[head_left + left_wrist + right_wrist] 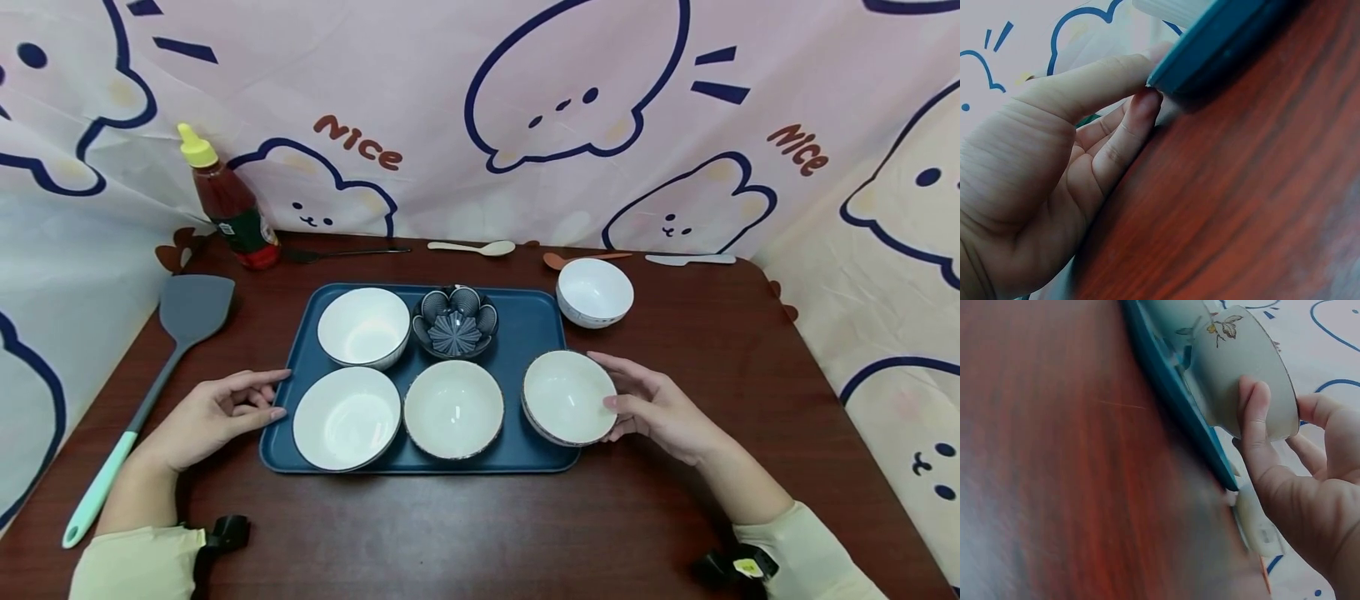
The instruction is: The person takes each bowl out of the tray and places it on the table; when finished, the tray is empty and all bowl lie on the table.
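Observation:
My left hand [217, 412] is at the left edge of the blue tray [517, 317], its thumb and fingers pinching the rim; the left wrist view shows a finger under that rim [1169, 78]. With my right hand [652, 408] I grip a cream, brown-rimmed bowl [568, 396] by its right side. The bowl overlaps the tray's right end; a small floral print [1229, 326] shows on its wall. On the tray are two white bowls [363, 325], another brown-rimmed cream bowl [453, 408] and a dark flower-shaped bowl [455, 323].
Beyond the tray's right corner stands a white bowl [595, 292]. Along the back lie a dark fork [345, 252], a white spoon [472, 247], a brown spoon [585, 259] and a pale knife [690, 260]. A sauce bottle [234, 204] and a grey-headed spatula [197, 308] are on the left.

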A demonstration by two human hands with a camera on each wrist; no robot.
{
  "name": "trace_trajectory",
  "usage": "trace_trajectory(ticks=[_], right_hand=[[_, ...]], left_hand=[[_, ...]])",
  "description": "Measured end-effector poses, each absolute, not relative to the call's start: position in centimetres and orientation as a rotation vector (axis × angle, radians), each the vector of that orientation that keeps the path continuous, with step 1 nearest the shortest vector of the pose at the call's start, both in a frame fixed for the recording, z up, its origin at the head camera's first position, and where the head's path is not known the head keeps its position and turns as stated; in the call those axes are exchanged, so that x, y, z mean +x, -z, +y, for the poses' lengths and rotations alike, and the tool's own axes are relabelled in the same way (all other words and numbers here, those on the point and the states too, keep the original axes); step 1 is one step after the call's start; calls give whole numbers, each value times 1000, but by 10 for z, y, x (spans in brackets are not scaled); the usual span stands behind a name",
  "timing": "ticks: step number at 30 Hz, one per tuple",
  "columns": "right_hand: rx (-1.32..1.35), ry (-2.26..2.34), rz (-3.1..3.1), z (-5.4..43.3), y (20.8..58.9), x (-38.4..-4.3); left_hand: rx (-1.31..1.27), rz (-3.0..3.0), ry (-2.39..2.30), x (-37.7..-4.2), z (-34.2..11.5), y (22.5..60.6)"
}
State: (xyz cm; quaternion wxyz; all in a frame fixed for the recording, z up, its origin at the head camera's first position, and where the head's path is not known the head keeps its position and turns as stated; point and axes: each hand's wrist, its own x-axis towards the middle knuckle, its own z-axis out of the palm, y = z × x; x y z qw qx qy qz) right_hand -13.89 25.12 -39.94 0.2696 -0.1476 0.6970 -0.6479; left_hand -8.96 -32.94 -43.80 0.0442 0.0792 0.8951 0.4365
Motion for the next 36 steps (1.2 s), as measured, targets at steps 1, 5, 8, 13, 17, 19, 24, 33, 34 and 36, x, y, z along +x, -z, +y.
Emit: trace_trajectory(ticks=[1, 5, 8, 13, 17, 19, 24, 33, 34, 36], right_hand=[[-399, 1751, 1887, 253, 398, -139], [-398, 1760, 1924, 263, 393, -140], [-397, 1768, 1946, 272, 391, -141], [-397, 1790, 1969, 288, 391, -142], [-398, 1833, 1959, 300, 391, -146], [-393, 1861, 1943, 306, 392, -148], [-344, 1929, 1912, 322, 391, -156], [-272, 2048, 1848, 349, 393, -173], [-269, 2060, 1844, 351, 394, -176], [-265, 2082, 1835, 356, 395, -180]], left_hand=[[244, 2737, -1334, -90, -329, 438], [241, 2739, -1332, -89, -329, 437], [233, 2737, -1323, -90, -329, 437], [222, 2727, -1317, -90, -329, 435], [223, 2725, -1320, -90, -328, 435], [223, 2725, -1323, -89, -328, 436], [233, 2724, -1332, -89, -329, 436], [239, 2727, -1335, -90, -328, 436], [239, 2727, -1337, -90, -328, 436], [236, 2729, -1336, -89, -329, 436]])
